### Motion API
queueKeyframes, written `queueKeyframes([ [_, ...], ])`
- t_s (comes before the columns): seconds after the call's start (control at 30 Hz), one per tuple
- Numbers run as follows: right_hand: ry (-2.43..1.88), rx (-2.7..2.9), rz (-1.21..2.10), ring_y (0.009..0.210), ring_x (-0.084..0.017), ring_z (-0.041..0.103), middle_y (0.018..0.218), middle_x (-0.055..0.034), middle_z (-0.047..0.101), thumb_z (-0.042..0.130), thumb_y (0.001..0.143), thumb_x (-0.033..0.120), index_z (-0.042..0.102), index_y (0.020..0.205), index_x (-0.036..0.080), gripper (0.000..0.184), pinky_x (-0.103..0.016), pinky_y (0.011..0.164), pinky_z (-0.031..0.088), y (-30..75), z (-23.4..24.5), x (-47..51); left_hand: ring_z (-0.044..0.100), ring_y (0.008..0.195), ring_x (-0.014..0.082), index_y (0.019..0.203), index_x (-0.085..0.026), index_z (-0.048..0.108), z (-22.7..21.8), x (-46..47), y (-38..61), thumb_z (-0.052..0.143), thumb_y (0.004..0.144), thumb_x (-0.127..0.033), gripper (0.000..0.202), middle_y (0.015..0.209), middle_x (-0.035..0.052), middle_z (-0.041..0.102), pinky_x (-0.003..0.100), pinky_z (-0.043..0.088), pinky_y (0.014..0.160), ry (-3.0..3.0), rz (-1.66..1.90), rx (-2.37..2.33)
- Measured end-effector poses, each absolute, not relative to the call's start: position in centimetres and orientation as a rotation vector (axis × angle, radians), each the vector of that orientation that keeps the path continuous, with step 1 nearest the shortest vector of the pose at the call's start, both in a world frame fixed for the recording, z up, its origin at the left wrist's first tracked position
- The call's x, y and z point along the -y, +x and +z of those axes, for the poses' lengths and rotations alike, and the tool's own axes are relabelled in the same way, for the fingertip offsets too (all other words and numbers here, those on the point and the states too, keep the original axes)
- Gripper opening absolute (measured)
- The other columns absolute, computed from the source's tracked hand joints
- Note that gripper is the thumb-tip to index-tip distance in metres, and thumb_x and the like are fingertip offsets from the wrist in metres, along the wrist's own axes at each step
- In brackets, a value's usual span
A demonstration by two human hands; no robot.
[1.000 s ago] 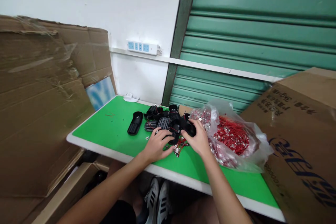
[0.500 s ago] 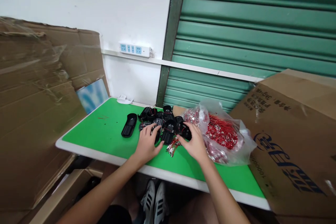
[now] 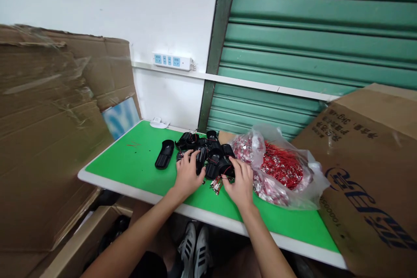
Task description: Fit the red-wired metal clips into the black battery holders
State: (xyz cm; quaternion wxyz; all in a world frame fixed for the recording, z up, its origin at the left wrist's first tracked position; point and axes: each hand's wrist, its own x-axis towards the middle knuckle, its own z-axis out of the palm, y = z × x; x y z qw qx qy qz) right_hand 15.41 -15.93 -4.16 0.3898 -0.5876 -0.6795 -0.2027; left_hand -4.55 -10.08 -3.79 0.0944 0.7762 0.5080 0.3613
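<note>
Tabletop [image 3: 124,160] lay below the left hand [image 3: 188,174], clamped on a tilted shell [image 3: 201,160], and the right hand [image 3: 240,183], gripping a wired shell [image 3: 224,167].

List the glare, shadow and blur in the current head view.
In the head view, highlights glint on the translucent plastic bag; there too, deep shadow lies beneath the green table; also in the head view, the left cardboard looks soft, and the black parts merge darkly, hiding detail.
</note>
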Motion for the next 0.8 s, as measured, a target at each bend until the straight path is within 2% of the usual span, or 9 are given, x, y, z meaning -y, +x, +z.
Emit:
queueKeyframes([
  [0.43, -1.535, 1.687, -0.484, 0.107, -0.032, 0.057, 0.121, -0.0139, 0.063, 0.059, 0.090, 0.029, 0.050, 0.141, 0.021, 0.052, -0.049, 0.092, 0.047, 15.9, -4.6, 16.2, 0.050, 0.134, 0.0332, 0.140, -0.023, 0.044, -3.5, 10.1, -4.8, 0.057, 0.091, -0.021, 0.050, 0.140, 0.0172, 0.049, 0.053, 0.046, 0.103, 2.201, 1.284, -1.400],
  [0.63, -1.498, 1.688, -0.507, 0.106, -0.033, 0.057, 0.121, -0.0143, 0.064, 0.058, 0.093, 0.034, 0.049, 0.142, 0.021, 0.052, -0.048, 0.089, 0.046, 16.2, -4.8, 16.0, 0.052, 0.130, 0.0267, 0.143, -0.024, 0.044, -0.8, 10.7, -6.9, 0.059, 0.094, -0.025, 0.051, 0.138, 0.0149, 0.044, 0.046, 0.047, 0.111, 2.203, 1.389, -1.218],
  [0.8, -1.485, 1.681, -0.504, 0.105, -0.033, 0.057, 0.119, -0.0145, 0.063, 0.058, 0.092, 0.036, 0.049, 0.142, 0.021, 0.053, -0.047, 0.088, 0.046, 16.5, -4.9, 15.7, 0.056, 0.125, 0.0273, 0.142, -0.023, 0.049, 2.4, 8.0, -12.5, 0.060, 0.093, -0.034, 0.051, 0.136, 0.0148, 0.046, 0.045, 0.053, 0.105, 2.167, 1.435, -1.395],
])
